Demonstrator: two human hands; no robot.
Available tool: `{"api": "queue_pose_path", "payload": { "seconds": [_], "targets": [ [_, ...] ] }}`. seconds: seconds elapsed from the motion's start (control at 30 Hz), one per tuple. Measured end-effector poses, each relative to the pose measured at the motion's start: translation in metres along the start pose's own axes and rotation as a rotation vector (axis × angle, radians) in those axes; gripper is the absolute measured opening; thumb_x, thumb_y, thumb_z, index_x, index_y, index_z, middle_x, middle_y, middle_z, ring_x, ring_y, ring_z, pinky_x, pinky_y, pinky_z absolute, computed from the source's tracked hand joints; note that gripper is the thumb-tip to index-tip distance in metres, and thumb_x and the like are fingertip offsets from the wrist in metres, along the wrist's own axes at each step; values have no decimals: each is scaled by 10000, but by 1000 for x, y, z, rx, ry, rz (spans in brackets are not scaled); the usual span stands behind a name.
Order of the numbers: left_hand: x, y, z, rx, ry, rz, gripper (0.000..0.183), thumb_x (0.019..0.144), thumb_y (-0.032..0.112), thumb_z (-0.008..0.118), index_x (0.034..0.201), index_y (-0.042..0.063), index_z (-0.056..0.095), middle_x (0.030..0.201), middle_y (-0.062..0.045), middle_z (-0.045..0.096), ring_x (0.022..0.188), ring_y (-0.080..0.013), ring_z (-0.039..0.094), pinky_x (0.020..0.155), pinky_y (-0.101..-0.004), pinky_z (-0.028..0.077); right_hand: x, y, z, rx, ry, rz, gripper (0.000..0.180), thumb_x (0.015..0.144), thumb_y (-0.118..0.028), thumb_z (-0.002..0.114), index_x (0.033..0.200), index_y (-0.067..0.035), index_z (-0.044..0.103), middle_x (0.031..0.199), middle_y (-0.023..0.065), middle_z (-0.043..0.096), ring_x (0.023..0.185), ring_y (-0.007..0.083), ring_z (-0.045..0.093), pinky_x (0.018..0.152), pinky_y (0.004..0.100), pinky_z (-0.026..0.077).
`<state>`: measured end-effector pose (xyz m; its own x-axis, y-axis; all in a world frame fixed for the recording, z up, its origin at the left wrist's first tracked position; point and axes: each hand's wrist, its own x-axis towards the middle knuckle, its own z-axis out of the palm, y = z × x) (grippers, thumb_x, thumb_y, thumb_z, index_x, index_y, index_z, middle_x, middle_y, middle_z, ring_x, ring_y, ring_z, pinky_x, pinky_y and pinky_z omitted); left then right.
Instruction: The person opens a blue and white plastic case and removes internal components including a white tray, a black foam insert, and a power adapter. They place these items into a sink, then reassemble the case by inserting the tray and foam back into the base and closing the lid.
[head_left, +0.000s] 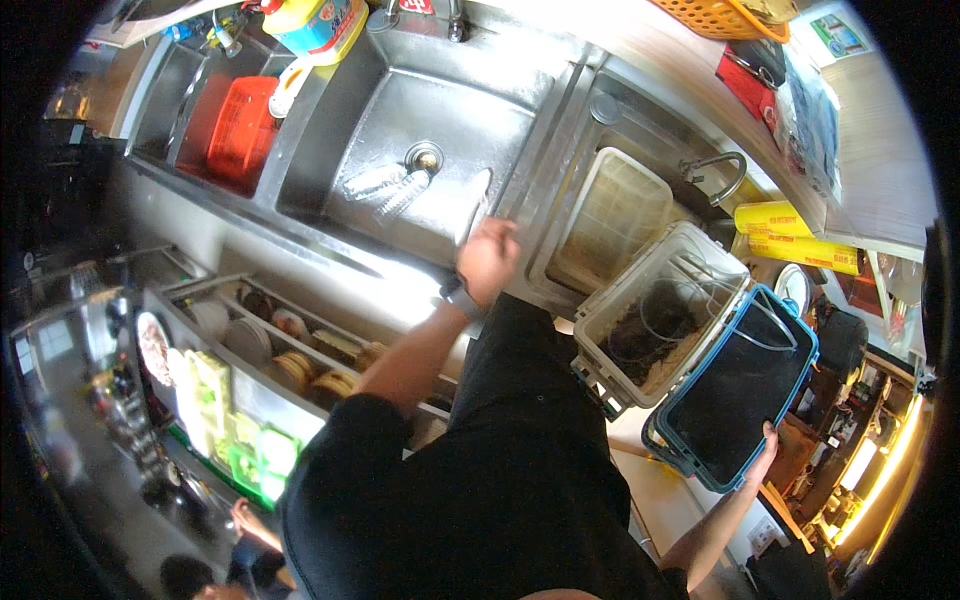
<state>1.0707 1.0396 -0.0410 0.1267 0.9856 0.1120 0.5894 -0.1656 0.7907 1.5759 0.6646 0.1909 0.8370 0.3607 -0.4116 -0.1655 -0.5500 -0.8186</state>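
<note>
My left hand (489, 253), blurred and with a dark watch on its wrist, is over the front right rim of the steel sink (435, 97). Its fingers look curled; whether they hold anything is unclear. Just beyond it is a long, pale, shiny object (478, 199) in the sink. Two clear ribbed plastic pieces (397, 191) lie by the drain (424, 158). On the right, my right hand (763, 454) grips the edge of a dark lid with a blue rim (739, 390). The lid stands tilted beside an open clear plastic bin (600, 322) holding tubing and dark, dirty contents.
A second sink (551, 259) holds a translucent tub (622, 191). An orange-red basket (244, 127) and a yellow jug (319, 30) are at the left. Yellow rolls (795, 236) lie beneath the right shelf. Behind me are stacked dishes (247, 341) and another person's hand (251, 521).
</note>
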Motion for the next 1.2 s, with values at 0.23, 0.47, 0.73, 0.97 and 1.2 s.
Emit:
{"api": "queue_pose_path", "payload": {
  "seconds": [0.23,0.47,0.73,0.97,1.2],
  "targets": [
    [-62,79,102,-268,-697,-255,499,873,375,693,1242,44,632,1128,-240,672,1043,-370,663,913,-459,513,-14,-17,17,-39,-34,70,655,786,-465,702,1237,1,609,1212,112,607,1071,268,559,950,407,430],
    [-83,69,117,-514,-847,-314,554,808,222,706,1294,-14,586,1100,-183,698,955,-264,677,864,-379,538,-25,-19,44,137,-122,188,771,785,-502,693,1337,9,520,1237,168,599,1082,336,574,918,455,458],
    [-115,78,110,-599,-661,-490,648,783,179,680,1381,3,500,1254,-223,624,1095,-293,635,929,-374,503,-21,-25,64,296,-157,213,762,797,-505,680,1335,7,509,1212,183,596,1052,357,579,879,476,465],
    [-113,105,82,-486,-447,-200,551,809,152,671,1325,26,522,1205,-167,618,1044,-300,612,943,-414,487,6,-38,69,313,-195,217,717,794,-485,688,1299,3,540,1186,171,617,1025,330,596,882,451,473],
    [-115,160,55,-273,-620,589,433,837,412,742,1067,61,639,1114,-130,600,1079,-299,568,941,-447,456,22,-63,79,262,-272,285,646,800,-456,691,1257,-11,584,1122,156,663,950,330,639,846,443,520]
  ]
}}
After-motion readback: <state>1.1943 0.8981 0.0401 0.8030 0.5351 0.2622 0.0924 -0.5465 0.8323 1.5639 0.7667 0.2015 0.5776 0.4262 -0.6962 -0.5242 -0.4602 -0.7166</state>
